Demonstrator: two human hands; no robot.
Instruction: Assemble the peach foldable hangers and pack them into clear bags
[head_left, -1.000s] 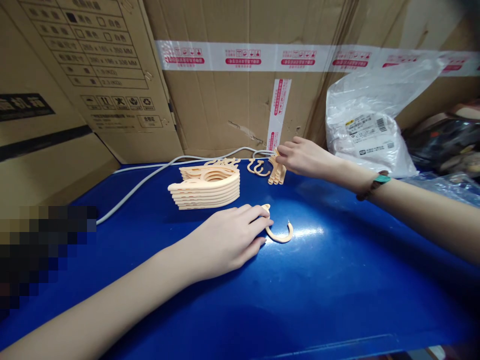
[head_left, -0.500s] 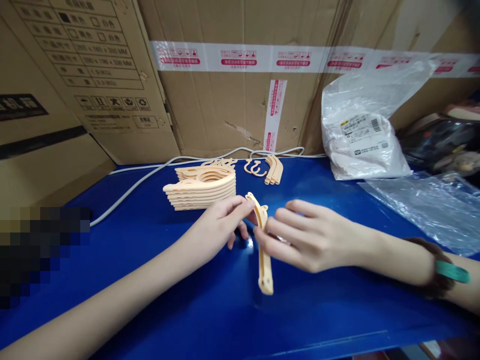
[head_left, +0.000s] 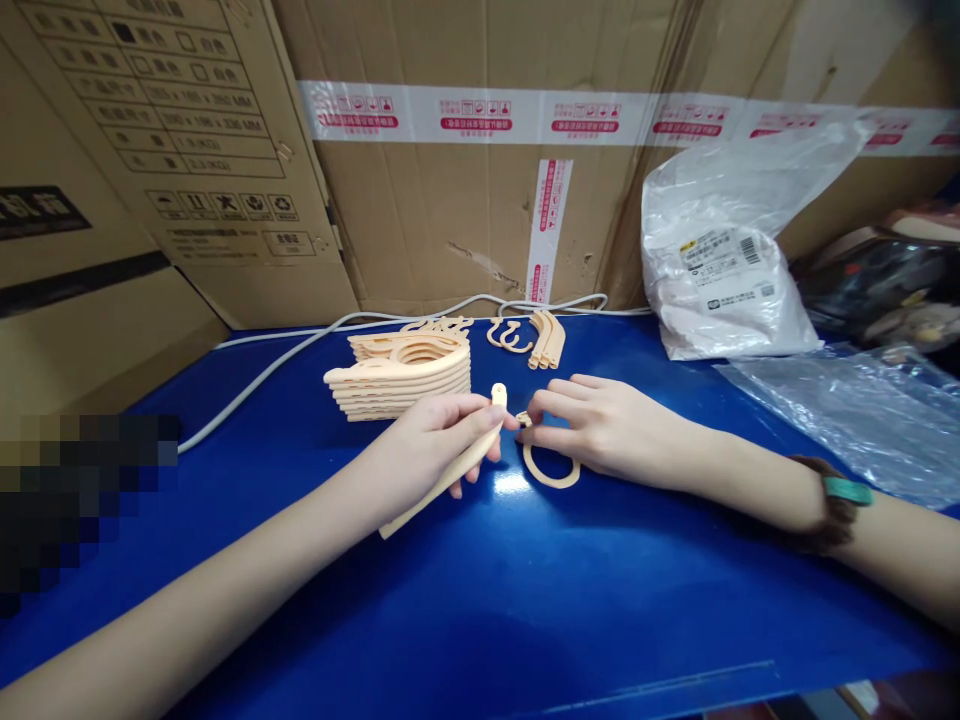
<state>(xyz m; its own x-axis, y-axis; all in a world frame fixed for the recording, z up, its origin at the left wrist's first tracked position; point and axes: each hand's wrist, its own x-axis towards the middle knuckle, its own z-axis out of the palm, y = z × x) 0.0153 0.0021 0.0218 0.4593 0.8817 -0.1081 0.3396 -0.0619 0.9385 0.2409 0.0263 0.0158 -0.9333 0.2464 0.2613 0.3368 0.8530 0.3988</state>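
Observation:
My left hand [head_left: 439, 440] grips a cream plastic hanger arm [head_left: 472, 455], whose holed end points up past the thumb and whose long part slopes down to the left beneath the palm. Just to the right, my right hand [head_left: 600, 425] pinches the small end of a cream hanger hook [head_left: 553, 483], its round curve hanging below the fingers. A small gap separates the two pieces. Behind my left hand stands a neat stack of folded cream hangers [head_left: 401, 380]. Farther back lie loose hooks [head_left: 510, 338] beside several short curved hanger arms [head_left: 547, 340].
A white cable [head_left: 277, 365] runs along the back of the blue table [head_left: 480, 620]. Cardboard boxes [head_left: 420, 220] wall off the rear and left. At the right sit a stuffed white plastic bag [head_left: 720, 270] and a flat clear plastic sheet [head_left: 862, 410].
The hanger arm, earlier upright between both hands, now slopes down-left in my left hand alone. My right hand now pinches a hook, whose curve shows below its fingers.

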